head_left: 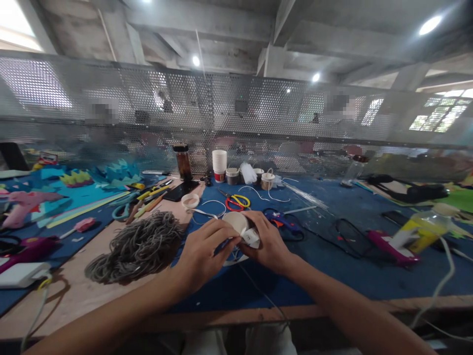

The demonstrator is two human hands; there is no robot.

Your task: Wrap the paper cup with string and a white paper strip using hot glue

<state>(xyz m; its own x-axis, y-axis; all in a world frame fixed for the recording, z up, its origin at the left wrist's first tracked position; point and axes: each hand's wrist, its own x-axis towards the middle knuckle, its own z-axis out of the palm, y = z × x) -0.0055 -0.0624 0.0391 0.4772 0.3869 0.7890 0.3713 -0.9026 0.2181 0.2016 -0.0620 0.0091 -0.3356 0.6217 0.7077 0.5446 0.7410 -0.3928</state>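
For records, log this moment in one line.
Right hand: holding pale round cup-like object; left hand: touching its edge; nearby: tangled grey cord

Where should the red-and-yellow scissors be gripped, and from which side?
Probably by the red and yellow loops of the scissors, coming from the right: they lie with the loops to the right and the blades pointing away left. The pale cup sits close on the near side.

no lettering, brand, number or sign is readable here.
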